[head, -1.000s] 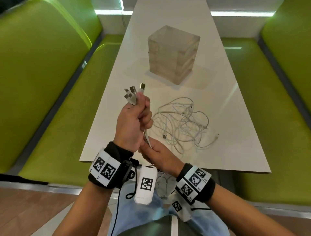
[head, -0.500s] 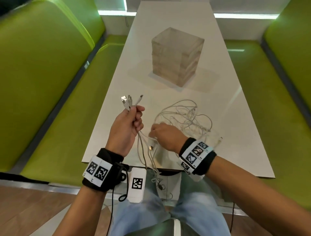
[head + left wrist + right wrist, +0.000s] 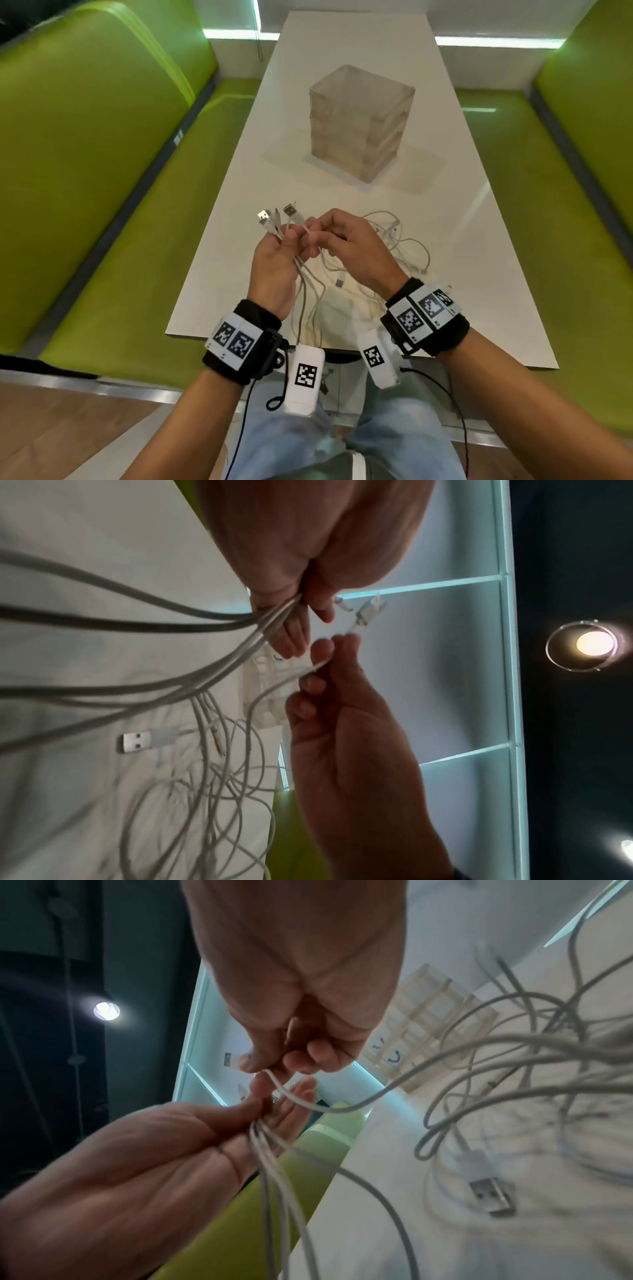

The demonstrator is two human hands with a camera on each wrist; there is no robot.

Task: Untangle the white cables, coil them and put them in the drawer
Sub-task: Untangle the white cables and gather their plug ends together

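— Where do things stand on your end?

— My left hand (image 3: 274, 263) is curled round a bunch of white cables (image 3: 303, 274) just below their plugs, which fan out above my fingers. My right hand (image 3: 356, 253) pinches one more cable end (image 3: 297, 216) between thumb and fingertip, right beside the left hand's fingers, so both hands are closed on cable.

— And the rest of the cables?

— The gathered strands hang from my left fist over the near edge of the table (image 3: 445, 192). The bulk is a loose tangle (image 3: 400, 250) lying on the table behind my right hand, with a free USB plug (image 3: 493, 1196) beside it.

— So how far along are we?

— Early, I judge. I'm collecting ends, nothing is coiled, and the loops look knotted through one another.

— The drawer?

— The translucent drawer box (image 3: 359, 126) stands further down the table, well apart from my hands. I cannot tell whether any drawer is open; nothing of ours looks stowed.

— What's left?

— Freeing each strand, coiling, stowing. Nearly everything.
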